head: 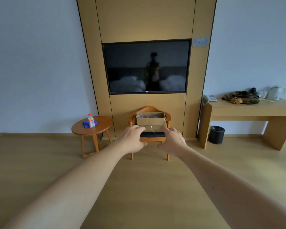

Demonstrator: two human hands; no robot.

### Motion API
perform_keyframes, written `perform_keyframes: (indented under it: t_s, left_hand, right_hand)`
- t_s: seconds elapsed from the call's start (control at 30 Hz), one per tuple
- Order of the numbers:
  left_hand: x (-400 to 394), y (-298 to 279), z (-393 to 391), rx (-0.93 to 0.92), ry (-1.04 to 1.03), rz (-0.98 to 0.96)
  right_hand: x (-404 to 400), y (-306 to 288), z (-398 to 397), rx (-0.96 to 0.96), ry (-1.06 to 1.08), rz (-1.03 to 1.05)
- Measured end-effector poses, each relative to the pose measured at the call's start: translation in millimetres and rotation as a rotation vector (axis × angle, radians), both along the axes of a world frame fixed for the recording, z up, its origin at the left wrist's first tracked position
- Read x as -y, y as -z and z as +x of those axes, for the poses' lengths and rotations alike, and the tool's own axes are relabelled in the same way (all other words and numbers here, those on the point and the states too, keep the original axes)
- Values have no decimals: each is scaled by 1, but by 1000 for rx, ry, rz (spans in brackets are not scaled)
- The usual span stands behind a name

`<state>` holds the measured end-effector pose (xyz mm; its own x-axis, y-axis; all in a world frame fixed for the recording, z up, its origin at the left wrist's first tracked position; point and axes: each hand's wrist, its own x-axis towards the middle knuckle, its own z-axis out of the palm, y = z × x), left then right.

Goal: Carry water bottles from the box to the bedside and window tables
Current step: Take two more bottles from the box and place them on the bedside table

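We're facing a wood-panelled wall with a dark TV [147,66] at 12 o'clock and a wood floor [147,187] underneath. Below the TV, one chair [149,129] carries one open cardboard box [151,121] on its seat. That box is the task's thing, dead centre, well apart from us. At 9 o'clock of the chair stands one round table [92,128] with one bottle [91,120] upright on or just beside one blue cloth [87,124]. At 3 o'clock there's one desk [248,109], holding a phone [210,98], a bag [240,97] and a kettle [275,93]; small items between the bag and the kettle are too blurred to name. One black bin [216,134] sits under the desk's left end.

Box contents are hard to make out: clear plastic shapes inside, count not readable. The TV reflects a standing person and bedding, dim.

Both arms are stretched forward. Left hand [133,140] and right hand [172,141] have fingers spread and relaxed, holding nothing, overlapping the box's lower edge in view only. The forearms are cut off at the frame's bottom.
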<state>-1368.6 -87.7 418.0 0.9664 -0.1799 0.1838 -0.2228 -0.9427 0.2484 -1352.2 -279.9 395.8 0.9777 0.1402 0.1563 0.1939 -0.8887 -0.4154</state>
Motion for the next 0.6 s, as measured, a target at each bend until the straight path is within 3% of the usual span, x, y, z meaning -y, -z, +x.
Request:
perform_keyframes:
  t_s: [0.6]
  left_hand:
    - [7,20,405,-29,41,-41]
  right_hand:
    - [3,-1,388,-21,-17,-15]
